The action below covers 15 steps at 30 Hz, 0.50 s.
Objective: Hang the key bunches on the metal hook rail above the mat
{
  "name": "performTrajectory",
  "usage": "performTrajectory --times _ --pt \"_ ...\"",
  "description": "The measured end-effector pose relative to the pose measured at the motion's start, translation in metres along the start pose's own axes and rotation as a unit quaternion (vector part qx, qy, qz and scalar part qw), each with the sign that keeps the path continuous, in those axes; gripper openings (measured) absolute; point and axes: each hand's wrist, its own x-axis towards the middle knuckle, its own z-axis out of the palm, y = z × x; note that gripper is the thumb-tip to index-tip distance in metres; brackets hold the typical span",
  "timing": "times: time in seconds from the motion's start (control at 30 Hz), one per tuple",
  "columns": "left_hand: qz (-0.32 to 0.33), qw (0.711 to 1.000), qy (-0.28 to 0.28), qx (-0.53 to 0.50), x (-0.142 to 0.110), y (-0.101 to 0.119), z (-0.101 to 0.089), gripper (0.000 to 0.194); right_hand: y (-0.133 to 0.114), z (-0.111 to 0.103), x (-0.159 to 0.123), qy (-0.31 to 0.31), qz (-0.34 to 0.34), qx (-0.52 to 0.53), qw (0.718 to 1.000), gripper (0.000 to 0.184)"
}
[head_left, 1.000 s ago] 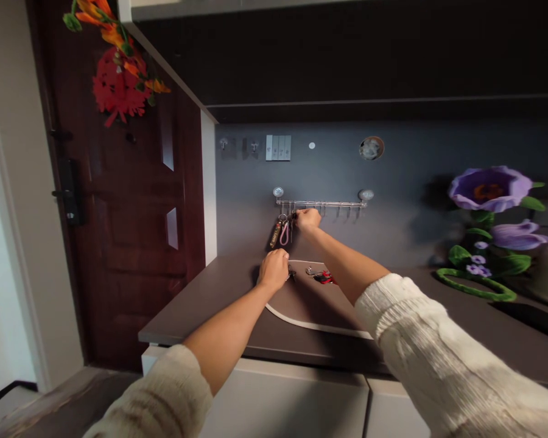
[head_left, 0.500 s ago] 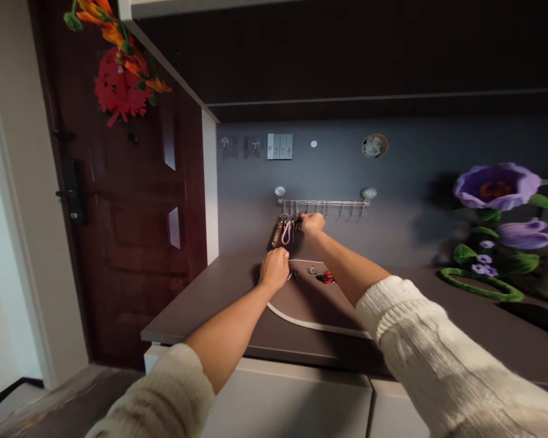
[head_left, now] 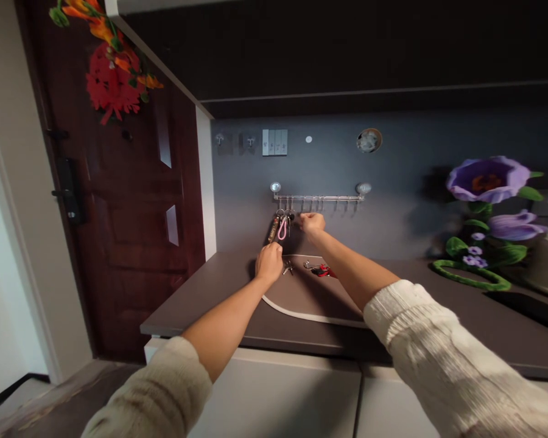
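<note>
A dark red wooden door (head_left: 132, 201) with a black lock (head_left: 68, 188) and a red flower ornament (head_left: 112, 85) stands beside a brown desk (head_left: 196, 310) in a tilted head-worn view, a grey wall panel (head_left: 329, 158) rising behind the desk with a large purple flower decal (head_left: 488, 179) at the right. Across the panel runs a metal hook rail (head_left: 317, 198) on two round mounts (head_left: 275, 187), and from the hooks at its left end hangs a bunch of keys (head_left: 285, 222) with a brown cylindrical fob (head_left: 273, 231) and a pink braided loop (head_left: 282, 230). The step in hand appears to be handling keys at the rail: the right hand (head_left: 312, 223) is raised just beside the bunch, fingers curled, and whether it grasps anything cannot be told. The left hand (head_left: 269, 263) is clenched low at the back of the desk, anything inside it hidden, just beside a small loose key (head_left: 287, 267). Farther right on the desk lie a metal key ring (head_left: 307, 264) and a red-and-black fob (head_left: 322, 271), near a pale curved strip (head_left: 310, 317)
</note>
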Motion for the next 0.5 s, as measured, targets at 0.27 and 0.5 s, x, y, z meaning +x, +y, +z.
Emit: performTrajectory --times 0.27,0.5 --pt "0.018 1.000 -0.013 -0.012 -0.001 -0.003 -0.001 0.023 0.001 -0.034 -0.047 -0.064 0.059 0.097 0.991 0.015" --pt "0.040 0.997 -0.066 -0.007 -0.003 -0.003 0.000 0.020 0.020 -0.050 -0.087 -0.153 0.089 0.128 0.976 0.008"
